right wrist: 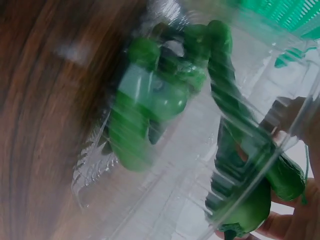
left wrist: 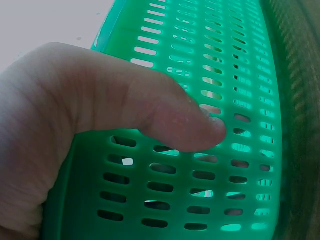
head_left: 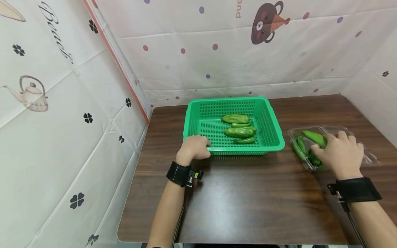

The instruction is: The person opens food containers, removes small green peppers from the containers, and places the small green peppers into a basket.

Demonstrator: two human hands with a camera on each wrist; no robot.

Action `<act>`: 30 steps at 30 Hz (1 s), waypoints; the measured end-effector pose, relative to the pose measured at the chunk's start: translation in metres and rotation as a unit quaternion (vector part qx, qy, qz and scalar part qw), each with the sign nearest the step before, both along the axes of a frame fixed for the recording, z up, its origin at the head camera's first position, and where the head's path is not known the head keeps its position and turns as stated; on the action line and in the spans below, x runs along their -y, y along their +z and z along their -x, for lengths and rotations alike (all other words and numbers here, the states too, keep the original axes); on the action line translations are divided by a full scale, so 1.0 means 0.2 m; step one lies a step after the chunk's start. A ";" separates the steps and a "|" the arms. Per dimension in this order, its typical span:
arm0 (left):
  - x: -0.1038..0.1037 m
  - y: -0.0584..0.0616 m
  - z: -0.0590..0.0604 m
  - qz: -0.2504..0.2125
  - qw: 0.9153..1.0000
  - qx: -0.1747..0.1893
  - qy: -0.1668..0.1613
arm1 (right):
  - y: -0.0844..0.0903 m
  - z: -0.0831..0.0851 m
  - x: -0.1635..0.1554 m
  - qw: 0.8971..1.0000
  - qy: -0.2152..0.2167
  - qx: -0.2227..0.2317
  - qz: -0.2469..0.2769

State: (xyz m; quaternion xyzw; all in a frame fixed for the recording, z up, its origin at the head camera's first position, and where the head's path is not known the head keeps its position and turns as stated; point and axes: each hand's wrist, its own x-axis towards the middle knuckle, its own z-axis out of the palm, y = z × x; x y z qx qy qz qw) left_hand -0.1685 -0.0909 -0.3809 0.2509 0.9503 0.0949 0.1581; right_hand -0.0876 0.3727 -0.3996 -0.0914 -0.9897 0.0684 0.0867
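Left hand (head_left: 194, 148): clamped on basket (head_left: 245, 149), near-left rim
Right hand (head_left: 343, 153): curled round pepper (head_left: 314, 137)
Clear tray (right wrist: 160, 200): might tip if pepper snags, imo

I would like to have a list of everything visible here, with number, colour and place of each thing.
Basket: 1, green, far middle of the table
Peppers in the basket: 4, green, on its floor
Clear container: 1, transparent, right of the basket
Peppers in the container: several, green, partly hidden, exact count unclear
Table: 1, brown wood grain, under everything
Printed sheeting: white with coloured prints, behind and at both sides
Wrist straps: 2, black, one per wrist
Cables: 2, black, running from the straps
Left hand: 1, bare, gripping the basket's near rim
Right hand: 1, bare, holding a pepper at the container
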 end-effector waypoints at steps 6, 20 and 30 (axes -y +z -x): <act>0.00 0.02 0.00 -0.004 1.000 0.003 0.003 | 0.03 0.01 0.00 0.999 -0.010 -0.020 0.026; 0.01 0.01 0.01 0.002 1.000 0.003 0.008 | 0.16 0.07 0.14 0.991 0.028 -0.123 0.052; 0.00 0.00 0.00 -0.003 1.000 0.004 0.003 | 0.31 0.26 0.40 0.976 0.127 -0.177 0.022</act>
